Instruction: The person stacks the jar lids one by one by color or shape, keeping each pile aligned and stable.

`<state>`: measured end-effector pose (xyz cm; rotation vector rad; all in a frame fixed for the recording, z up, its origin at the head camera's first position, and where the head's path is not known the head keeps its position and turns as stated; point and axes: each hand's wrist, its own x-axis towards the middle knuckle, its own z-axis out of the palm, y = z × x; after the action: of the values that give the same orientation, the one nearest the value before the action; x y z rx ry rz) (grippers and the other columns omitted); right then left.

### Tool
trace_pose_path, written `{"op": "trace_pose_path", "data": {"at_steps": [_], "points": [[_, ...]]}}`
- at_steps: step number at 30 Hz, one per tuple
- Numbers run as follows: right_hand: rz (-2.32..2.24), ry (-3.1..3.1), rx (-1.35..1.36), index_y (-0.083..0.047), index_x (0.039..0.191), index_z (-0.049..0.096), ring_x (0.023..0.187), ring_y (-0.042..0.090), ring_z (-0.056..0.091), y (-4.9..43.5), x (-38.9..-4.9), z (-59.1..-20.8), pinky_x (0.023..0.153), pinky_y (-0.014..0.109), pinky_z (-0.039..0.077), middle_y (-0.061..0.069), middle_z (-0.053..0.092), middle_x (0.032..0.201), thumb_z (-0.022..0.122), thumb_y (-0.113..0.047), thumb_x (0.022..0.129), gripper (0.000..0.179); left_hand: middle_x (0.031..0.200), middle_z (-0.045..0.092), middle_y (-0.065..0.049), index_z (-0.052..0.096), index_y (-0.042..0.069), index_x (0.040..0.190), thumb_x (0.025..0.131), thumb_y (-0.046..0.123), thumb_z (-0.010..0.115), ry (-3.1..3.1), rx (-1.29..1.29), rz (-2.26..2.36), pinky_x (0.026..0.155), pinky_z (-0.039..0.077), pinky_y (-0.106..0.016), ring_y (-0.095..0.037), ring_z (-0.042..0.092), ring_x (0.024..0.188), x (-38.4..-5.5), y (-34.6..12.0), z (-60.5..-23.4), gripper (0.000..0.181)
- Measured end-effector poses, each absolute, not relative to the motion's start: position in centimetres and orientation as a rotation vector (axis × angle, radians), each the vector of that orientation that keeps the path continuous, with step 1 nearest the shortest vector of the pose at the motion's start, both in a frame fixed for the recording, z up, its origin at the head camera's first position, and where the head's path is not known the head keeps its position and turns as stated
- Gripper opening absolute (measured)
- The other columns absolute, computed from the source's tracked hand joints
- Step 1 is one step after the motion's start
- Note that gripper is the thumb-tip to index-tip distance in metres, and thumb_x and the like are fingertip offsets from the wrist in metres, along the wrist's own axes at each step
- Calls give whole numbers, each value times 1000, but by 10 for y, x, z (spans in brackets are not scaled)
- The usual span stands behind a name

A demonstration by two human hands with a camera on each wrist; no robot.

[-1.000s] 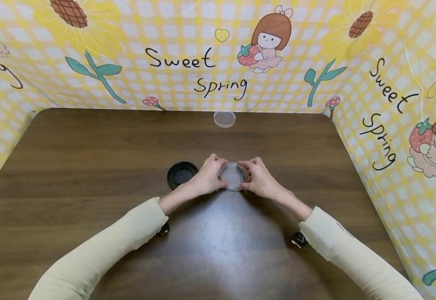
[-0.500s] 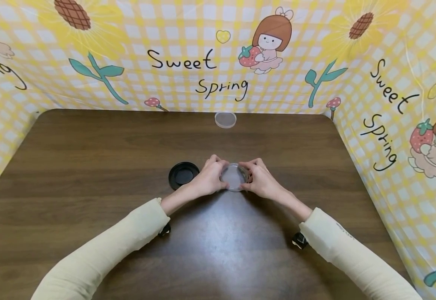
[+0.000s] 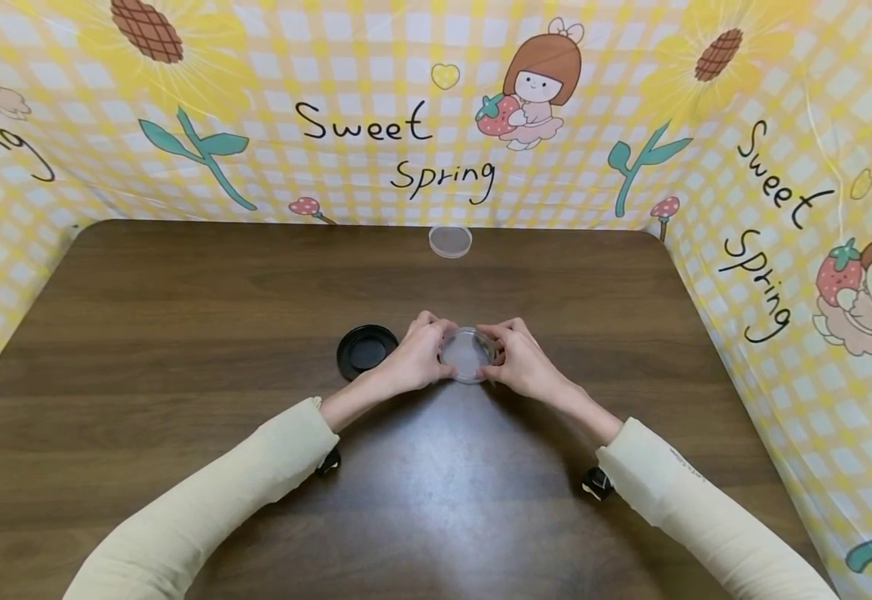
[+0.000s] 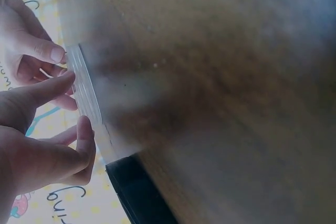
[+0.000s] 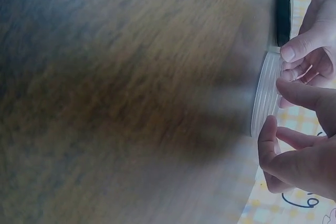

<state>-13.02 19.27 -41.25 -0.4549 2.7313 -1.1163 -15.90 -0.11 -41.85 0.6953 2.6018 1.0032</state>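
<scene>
Both hands are at a clear, shallow round dish [image 3: 468, 355] near the middle of the wooden table. My left hand [image 3: 423, 350] holds its left side between thumb and fingers. On the opposite side my right hand [image 3: 522, 356] grips the rim in the same way. From the side, in the left wrist view, the dish [image 4: 85, 85] shows several stacked ridges along its wall and sits on the tabletop. A black round dish or lid [image 3: 367, 352] lies just left of my left hand, partly covered by that forearm.
Another clear round dish or lid [image 3: 450, 242] lies at the table's back edge. A yellow checked cloth [image 3: 361, 50] with printed figures stands behind and along both sides of the wooden table [image 3: 203, 283].
</scene>
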Motion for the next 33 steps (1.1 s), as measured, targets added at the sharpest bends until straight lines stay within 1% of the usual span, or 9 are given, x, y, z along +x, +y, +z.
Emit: {"op": "trace_pose_path", "data": {"at_steps": [8, 14, 18, 24, 30, 33], "points": [[-1143, 2731, -443, 8, 132, 52, 89, 28, 65, 193, -130, -413, 70, 26, 53, 22, 43, 115, 80, 2, 75, 64, 117, 46, -18, 56, -6, 127, 76, 7, 81, 2601, 695, 1017, 84, 44, -36, -27, 47, 102, -159, -1, -419, 59], [-1135, 2730, -453, 9, 132, 51, 87, 26, 65, 192, -130, -414, 69, 24, 53, 22, 42, 115, 80, 2, 75, 65, 116, 45, -17, 55, -6, 128, 77, 7, 81, 2601, 691, 1004, 81, 45, -34, -26, 48, 99, -160, -1, -419, 59], [-1123, 2746, -450, 9, 132, 52, 87, 25, 65, 192, -130, -414, 70, 24, 53, 22, 43, 114, 80, 2, 74, 65, 116, 46, -17, 55, -5, 128, 77, 9, 81, 2600, 690, 994, 82, 46, -35, -27, 47, 101, -161, -1, -419, 59], [-1132, 2752, -440, 8, 133, 51, 90, 27, 63, 193, -130, -414, 72, 25, 52, 23, 42, 115, 80, 2, 74, 66, 116, 47, -18, 55, -5, 128, 76, 9, 82, 2592, 698, 1024, 82, 47, -33, -25, 50, 99, -162, -3, -420, 61], [-1177, 2770, -435, 7, 133, 52, 94, 29, 63, 194, -131, -412, 73, 28, 51, 24, 42, 116, 79, 3, 75, 64, 109, 52, -18, 57, -7, 125, 73, 6, 83, 2602, 736, 1095, 82, 47, -29, -25, 49, 100, -165, -6, -415, 59], [-1202, 2781, -434, 8, 133, 52, 91, 30, 62, 196, -133, -411, 73, 30, 52, 24, 42, 115, 77, 3, 76, 62, 107, 56, -18, 57, -7, 125, 74, 6, 82, 2624, 734, 1116, 81, 47, -28, -25, 49, 100, -168, -10, -412, 58]]}}
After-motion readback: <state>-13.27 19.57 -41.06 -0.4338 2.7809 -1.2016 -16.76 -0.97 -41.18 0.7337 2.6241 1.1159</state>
